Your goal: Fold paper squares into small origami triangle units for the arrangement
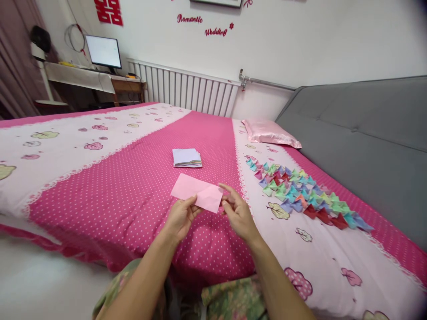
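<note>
Pink paper [191, 187] is over the bed [147, 171]. The left hand's [180, 218] fingers pinch its near edge, likely to keep it steady. The right hand [239, 214] is at its right end; I can't tell if its fingers squeeze. The paper stack [187, 157] sits near, maybe for reaching.

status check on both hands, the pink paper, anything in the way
Left hand pinching pink paper by near edge. Right hand at its right end. Paper stack beyond, not in the way.
</note>
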`<state>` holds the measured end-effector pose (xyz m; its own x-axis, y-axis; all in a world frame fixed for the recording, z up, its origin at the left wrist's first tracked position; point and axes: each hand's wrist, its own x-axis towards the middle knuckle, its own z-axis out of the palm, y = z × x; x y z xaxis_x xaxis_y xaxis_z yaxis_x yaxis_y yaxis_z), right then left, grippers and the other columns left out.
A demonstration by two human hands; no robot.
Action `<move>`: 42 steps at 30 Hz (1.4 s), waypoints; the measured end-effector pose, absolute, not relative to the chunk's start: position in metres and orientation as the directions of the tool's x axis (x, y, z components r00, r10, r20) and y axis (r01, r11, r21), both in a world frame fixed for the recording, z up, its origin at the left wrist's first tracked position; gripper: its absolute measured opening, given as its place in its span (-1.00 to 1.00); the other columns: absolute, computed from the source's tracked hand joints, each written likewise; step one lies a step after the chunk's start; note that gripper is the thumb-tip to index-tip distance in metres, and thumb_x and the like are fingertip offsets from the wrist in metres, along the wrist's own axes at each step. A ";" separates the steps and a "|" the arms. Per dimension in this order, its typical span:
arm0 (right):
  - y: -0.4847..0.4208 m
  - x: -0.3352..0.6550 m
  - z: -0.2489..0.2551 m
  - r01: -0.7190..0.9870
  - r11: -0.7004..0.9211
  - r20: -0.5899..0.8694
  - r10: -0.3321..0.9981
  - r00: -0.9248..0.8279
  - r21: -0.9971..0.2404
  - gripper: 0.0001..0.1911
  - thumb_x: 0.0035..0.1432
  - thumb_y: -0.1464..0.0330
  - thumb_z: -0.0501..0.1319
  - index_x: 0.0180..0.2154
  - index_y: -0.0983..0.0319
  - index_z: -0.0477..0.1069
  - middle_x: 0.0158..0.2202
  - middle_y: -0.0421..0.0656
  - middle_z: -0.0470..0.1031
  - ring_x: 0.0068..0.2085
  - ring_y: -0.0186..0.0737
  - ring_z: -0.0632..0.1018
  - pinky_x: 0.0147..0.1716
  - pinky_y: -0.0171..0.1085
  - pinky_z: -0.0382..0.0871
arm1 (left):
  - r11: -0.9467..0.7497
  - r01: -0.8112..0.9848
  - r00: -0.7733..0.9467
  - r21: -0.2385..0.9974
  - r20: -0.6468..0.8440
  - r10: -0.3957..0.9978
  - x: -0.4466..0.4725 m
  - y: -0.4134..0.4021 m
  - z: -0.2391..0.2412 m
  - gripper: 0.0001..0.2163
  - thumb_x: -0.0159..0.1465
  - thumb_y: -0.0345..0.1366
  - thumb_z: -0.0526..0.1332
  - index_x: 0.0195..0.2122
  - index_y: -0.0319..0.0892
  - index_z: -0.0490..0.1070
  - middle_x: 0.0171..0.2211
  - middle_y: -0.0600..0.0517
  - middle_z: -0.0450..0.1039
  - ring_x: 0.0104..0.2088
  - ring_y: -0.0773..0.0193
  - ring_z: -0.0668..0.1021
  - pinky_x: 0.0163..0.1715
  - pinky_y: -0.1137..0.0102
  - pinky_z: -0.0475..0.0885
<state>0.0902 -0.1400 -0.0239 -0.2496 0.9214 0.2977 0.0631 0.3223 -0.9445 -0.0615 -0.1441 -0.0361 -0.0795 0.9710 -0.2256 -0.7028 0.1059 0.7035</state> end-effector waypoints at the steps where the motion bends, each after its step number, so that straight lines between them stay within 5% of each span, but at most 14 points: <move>1: -0.139 0.093 -0.023 0.058 0.334 0.302 0.904 -0.303 -0.941 -0.53 0.03 0.50 -0.05 0.01 0.14 0.21 -0.27 -0.18 0.41 -0.33 -0.32 0.44 -0.42 -0.34 0.33 | 0.107 -0.711 -0.081 0.695 -0.232 0.969 -0.064 -0.144 -0.035 -0.89 0.11 -0.53 0.10 -0.35 -0.32 0.37 -0.45 -0.04 0.50 -0.49 0.36 0.53 -0.46 0.51 0.48; 5: -0.136 0.099 -0.021 0.148 0.428 0.353 0.862 -0.364 -0.892 -0.51 -0.04 0.56 -0.06 -0.08 0.12 0.34 -0.10 -0.19 0.38 -0.09 -0.24 0.39 -0.21 -0.25 0.31 | 0.137 -0.716 -0.053 0.685 -0.249 0.967 -0.069 -0.144 -0.032 -0.90 0.12 -0.53 0.08 -0.36 -0.33 0.35 -0.46 -0.04 0.49 -0.48 0.35 0.53 -0.45 0.50 0.48; 14: -0.137 0.098 -0.021 0.198 0.500 0.403 0.831 -0.384 -0.843 -0.70 -0.04 0.54 0.11 -0.29 0.15 0.49 -0.18 -0.14 0.42 -0.14 -0.20 0.43 -0.16 -0.21 0.31 | 0.274 -0.614 0.127 0.740 -0.250 0.960 -0.067 -0.147 -0.037 -0.84 0.12 -0.45 0.11 -0.26 -0.35 0.36 -0.30 -0.13 0.48 -0.41 0.31 0.54 -0.37 0.45 0.48; 25: -0.136 0.093 -0.023 0.196 0.440 0.400 0.892 -0.210 -0.876 -0.80 -0.03 0.24 0.21 -0.38 0.21 0.49 -0.33 -0.12 0.47 -0.27 -0.19 0.47 -0.26 -0.25 0.31 | 0.292 -0.576 0.244 0.764 -0.180 0.953 -0.064 -0.153 -0.031 -0.83 0.14 -0.41 0.11 -0.28 -0.37 0.40 -0.26 -0.21 0.48 -0.22 0.13 0.52 -0.21 0.35 0.43; 32: -0.137 0.091 -0.028 0.219 0.316 0.320 0.947 -0.017 -0.923 -0.73 -0.11 0.19 0.24 -0.52 0.27 0.32 -0.59 -0.26 0.34 -0.55 -0.35 0.36 -0.55 -0.38 0.23 | 0.302 -0.591 0.293 0.748 -0.150 0.944 -0.060 -0.156 -0.030 -0.88 0.13 -0.40 0.14 -0.42 -0.35 0.42 -0.30 -0.22 0.49 -0.22 0.10 0.52 -0.18 0.33 0.41; 37: -0.136 0.089 -0.032 0.140 0.306 0.316 0.947 0.057 -0.942 -0.70 -0.18 0.22 0.28 -0.45 0.26 0.26 -0.57 -0.28 0.30 -0.56 -0.38 0.34 -0.58 -0.41 0.21 | 0.200 -0.502 0.264 0.841 -0.071 0.962 -0.054 -0.157 -0.034 -0.74 0.04 -0.39 0.24 -0.22 -0.33 0.42 -0.20 -0.20 0.46 -0.20 0.15 0.51 -0.20 0.41 0.40; 42: -0.137 0.088 -0.030 0.023 0.215 0.215 0.977 -0.001 -0.976 -0.61 -0.19 0.26 0.29 -0.27 0.28 0.30 -0.52 -0.23 0.41 -0.56 -0.37 0.38 -0.58 -0.40 0.24 | 0.162 -0.488 0.212 0.858 -0.063 0.975 -0.048 -0.155 -0.040 -0.77 0.06 -0.34 0.23 -0.25 -0.33 0.45 -0.23 -0.16 0.48 -0.24 0.22 0.52 -0.18 0.41 0.39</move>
